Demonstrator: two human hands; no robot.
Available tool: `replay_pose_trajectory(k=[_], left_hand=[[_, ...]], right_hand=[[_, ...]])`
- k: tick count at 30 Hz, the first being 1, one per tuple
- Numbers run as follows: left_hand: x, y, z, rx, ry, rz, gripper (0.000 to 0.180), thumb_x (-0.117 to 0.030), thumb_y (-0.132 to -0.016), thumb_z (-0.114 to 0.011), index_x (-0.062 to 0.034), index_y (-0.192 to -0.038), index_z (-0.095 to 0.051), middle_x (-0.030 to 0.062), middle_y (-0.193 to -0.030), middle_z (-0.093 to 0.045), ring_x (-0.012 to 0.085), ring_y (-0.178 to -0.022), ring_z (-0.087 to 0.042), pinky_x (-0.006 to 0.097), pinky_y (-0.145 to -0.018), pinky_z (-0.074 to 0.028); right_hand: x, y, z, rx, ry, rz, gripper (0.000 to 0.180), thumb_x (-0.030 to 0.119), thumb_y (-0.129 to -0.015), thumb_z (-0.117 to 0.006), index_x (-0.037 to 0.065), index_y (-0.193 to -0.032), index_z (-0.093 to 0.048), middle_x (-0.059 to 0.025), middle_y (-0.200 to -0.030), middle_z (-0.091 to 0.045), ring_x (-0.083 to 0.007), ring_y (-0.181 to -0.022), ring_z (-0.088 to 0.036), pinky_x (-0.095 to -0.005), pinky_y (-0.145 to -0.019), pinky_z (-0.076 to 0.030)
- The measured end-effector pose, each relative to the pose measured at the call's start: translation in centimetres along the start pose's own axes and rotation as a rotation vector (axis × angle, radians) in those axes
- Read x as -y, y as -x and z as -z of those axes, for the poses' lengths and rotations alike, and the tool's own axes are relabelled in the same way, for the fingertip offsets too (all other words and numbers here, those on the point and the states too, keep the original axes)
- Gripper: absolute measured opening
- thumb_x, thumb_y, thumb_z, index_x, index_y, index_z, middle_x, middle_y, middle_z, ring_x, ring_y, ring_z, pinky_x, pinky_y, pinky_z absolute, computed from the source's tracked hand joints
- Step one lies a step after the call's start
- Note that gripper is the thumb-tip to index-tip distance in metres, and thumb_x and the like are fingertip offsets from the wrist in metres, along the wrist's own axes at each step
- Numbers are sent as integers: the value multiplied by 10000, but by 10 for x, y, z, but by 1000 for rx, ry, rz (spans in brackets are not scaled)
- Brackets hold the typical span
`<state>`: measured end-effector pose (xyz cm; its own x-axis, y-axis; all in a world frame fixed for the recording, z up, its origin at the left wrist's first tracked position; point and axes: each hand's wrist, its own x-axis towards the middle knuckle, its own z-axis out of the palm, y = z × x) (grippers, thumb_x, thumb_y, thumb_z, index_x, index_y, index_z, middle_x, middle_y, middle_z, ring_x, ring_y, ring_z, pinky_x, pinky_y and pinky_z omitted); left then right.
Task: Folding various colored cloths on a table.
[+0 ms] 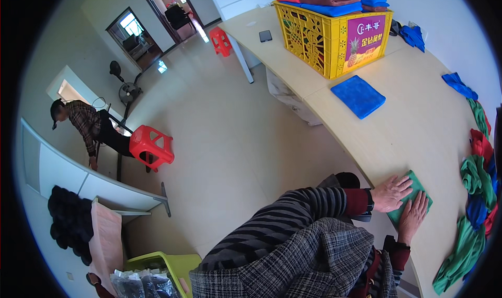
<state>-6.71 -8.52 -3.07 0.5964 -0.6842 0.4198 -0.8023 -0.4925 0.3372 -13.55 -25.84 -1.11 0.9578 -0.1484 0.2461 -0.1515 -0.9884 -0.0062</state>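
Observation:
Both my hands lie flat on a folded green cloth (411, 182) at the near edge of the pale table (361, 151). My left hand (391, 193) rests on its left part, fingers stretched out. Beside it, my right hand (413, 217) presses the near right part, its fingers also straight. Neither hand grips the cloth, and much of it is hidden under them. Farther up the table lies a folded blue cloth (358, 96), apart from my hands. Loose, crumpled green cloths (460, 253) lie along the right side of the table.
A yellow plastic crate (308, 42) piled with folded blue and dark red cloths stands at the far end, near a phone (265, 36). Red stools (151, 145) stand on the floor. Another person (89, 120) bends over a table at left. A green bin (183, 266) holds plastic-wrapped items.

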Motion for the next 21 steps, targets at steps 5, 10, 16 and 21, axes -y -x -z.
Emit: replay_pose_trajectory(k=[5,10,16,21], left_hand=[[0,5,6,-30,-18,-3,610,-354,-951,-570,-28,-1456,-470,165,-1590,-335,330,-1497,-265,513,-1177,-261],[0,9,16,1,2,7,611,-337,-955,-568,-13,-1460,-453,179,-1586,-326,344,-1477,-302,514,-1175,-263],[0,16,21,-58,-55,-7,597,-346,-940,-559,-9,-1428,-490,191,-1535,-388,342,-1384,-401,514,-1128,-306],[1,20,18,-137,-102,-25,597,-343,-928,-567,0,-1413,-500,190,-1509,-407,333,-1354,-422,510,-1118,-309]], right_hand=[[1,0,0,-10,-8,0,562,303,-1062,-405,24,-1546,-345,-131,-1613,-341,-316,-1512,-257,-442,-1241,-185],[2,1,3,-8,-17,0,562,303,-1058,-413,26,-1543,-350,-135,-1608,-347,-323,-1508,-262,-452,-1238,-187],[3,2,4,-9,-20,12,555,294,-1056,-419,34,-1543,-355,-148,-1607,-344,-329,-1509,-260,-447,-1237,-194],[-1,1,-1,-17,-17,16,560,292,-1051,-425,27,-1540,-354,-150,-1601,-350,-333,-1503,-269,-455,-1236,-194]])
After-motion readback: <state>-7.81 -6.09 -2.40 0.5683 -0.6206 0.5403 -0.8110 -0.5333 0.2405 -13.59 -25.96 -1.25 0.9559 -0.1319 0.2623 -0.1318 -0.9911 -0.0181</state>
